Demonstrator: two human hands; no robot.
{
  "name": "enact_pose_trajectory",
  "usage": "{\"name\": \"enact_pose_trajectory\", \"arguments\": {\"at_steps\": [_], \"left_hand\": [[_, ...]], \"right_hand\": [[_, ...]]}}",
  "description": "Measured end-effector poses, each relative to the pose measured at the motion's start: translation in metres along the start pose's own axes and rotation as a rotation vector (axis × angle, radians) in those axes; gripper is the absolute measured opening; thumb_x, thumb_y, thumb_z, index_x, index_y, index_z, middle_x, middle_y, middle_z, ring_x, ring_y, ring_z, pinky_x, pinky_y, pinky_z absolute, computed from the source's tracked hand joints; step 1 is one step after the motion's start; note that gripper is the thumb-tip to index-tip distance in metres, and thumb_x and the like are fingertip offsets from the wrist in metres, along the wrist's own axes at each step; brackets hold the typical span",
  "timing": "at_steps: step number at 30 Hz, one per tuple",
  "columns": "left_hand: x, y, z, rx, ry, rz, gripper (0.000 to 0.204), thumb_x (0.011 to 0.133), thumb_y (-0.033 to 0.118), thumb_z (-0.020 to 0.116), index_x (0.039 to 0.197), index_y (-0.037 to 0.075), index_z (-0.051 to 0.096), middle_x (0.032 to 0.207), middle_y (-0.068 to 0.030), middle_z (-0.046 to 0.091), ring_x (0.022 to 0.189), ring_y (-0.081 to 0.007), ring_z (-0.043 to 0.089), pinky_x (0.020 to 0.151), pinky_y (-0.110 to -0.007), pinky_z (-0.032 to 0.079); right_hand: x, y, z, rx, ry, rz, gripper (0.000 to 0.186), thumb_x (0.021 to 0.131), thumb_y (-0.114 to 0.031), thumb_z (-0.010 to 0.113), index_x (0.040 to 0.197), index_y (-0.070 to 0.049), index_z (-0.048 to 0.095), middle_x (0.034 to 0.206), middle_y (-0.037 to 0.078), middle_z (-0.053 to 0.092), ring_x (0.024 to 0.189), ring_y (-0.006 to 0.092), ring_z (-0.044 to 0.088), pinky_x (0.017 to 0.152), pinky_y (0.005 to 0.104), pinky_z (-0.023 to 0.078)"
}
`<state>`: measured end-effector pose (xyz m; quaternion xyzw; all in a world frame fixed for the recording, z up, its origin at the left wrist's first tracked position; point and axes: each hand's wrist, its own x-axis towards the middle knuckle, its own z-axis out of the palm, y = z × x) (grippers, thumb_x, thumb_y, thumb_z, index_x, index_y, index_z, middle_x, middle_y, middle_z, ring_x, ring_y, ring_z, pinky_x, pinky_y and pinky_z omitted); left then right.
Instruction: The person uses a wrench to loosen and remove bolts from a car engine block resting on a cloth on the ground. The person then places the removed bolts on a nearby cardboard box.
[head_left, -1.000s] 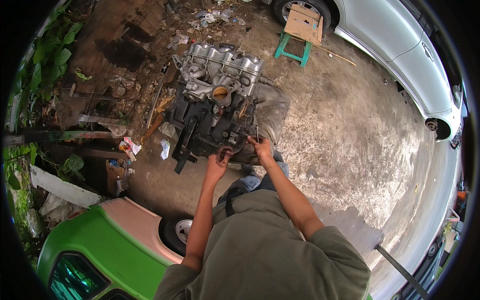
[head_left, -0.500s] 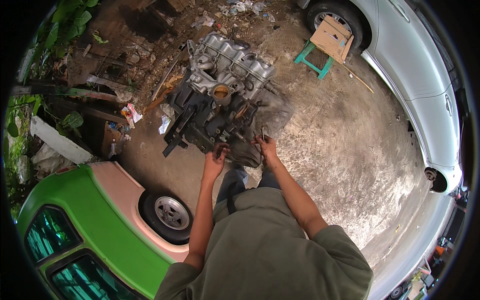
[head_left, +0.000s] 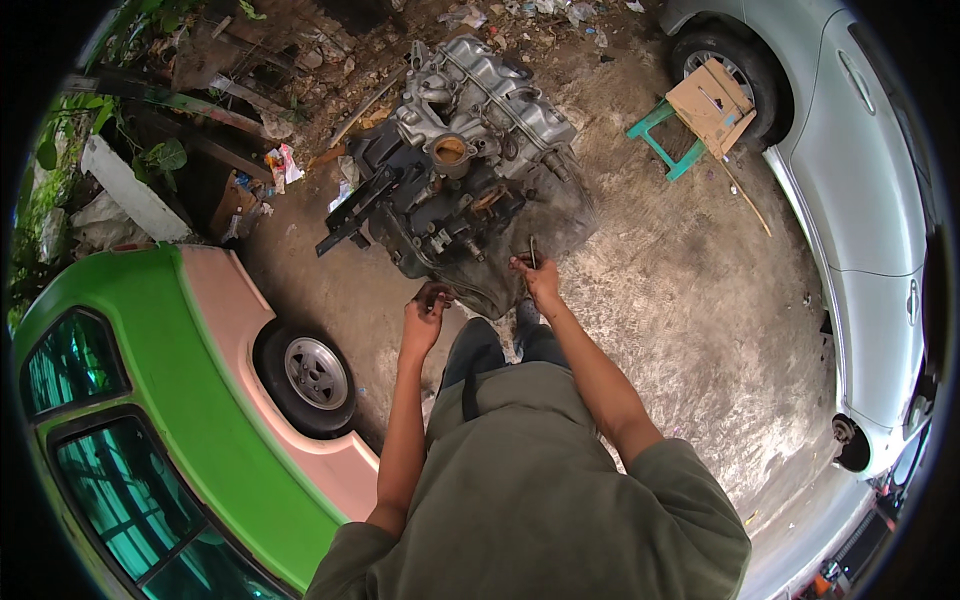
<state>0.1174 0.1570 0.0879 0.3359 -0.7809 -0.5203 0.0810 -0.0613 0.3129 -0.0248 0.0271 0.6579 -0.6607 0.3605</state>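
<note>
A dismantled car engine (head_left: 490, 105) lies on the ground in front of me, with silver metal castings on its far part and grimy black parts on the near part. Under its near right side spreads a dark, dirty sheet (head_left: 572, 212). My right hand (head_left: 541, 284), blackened at the fingers, grips a thin metal tool (head_left: 532, 251) that points up; its exact kind is too small to tell. By the engine's near edge is my left hand (head_left: 426, 308), its dirty fingers curled together. Whatever those fingers hold, if anything, is hidden.
At lower left stands a green and pink car (head_left: 215, 330); a silver car (head_left: 865, 200) lines the right side. A green stool (head_left: 665, 140) bearing cardboard (head_left: 711, 105) is beside its wheel. Wooden beams (head_left: 190, 110), rubble and litter lie beyond the engine at far left.
The whole view has shifted, so the engine sits higher and further right in the picture. Both hands are slightly further back from the engine's black parts. The right hand still grips the tool.
</note>
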Motion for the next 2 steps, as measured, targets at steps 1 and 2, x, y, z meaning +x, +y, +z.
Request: {"name": "enact_pose_trajectory", "arguments": {"at_steps": [1, 2], "left_hand": [[-0.0016, -0.0023, -0.0024, -0.011, -0.005, 0.014, 0.019, 0.101, 0.014, 0.054, 0.109, 0.0, 0.064, 0.091, -0.0148, 0.074, 0.085, -0.0236, 0.072, 0.078, -0.035, 0.055], [0.0009, -0.0021, -0.0022, -0.033, 0.0, 0.047, 0.018, 0.1, 0.014, 0.055, 0.11, 0.001, 0.064, 0.093, -0.0154, 0.074, 0.084, -0.0239, 0.072, 0.078, -0.035, 0.055]], "right_hand": [[-0.0031, 0.0002, -0.0016, -0.024, -0.013, 0.005, 0.025, 0.088, -0.012, 0.077, 0.1, 0.007, 0.066, 0.089, 0.013, 0.071, 0.083, 0.0205, 0.069, 0.083, 0.0364, 0.054], [0.0, -0.0059, -0.0051, -0.066, -0.01, 0.016, 0.025, 0.089, -0.012, 0.076, 0.101, 0.007, 0.065, 0.09, 0.013, 0.071, 0.084, 0.0212, 0.069, 0.083, 0.0364, 0.054]]}}
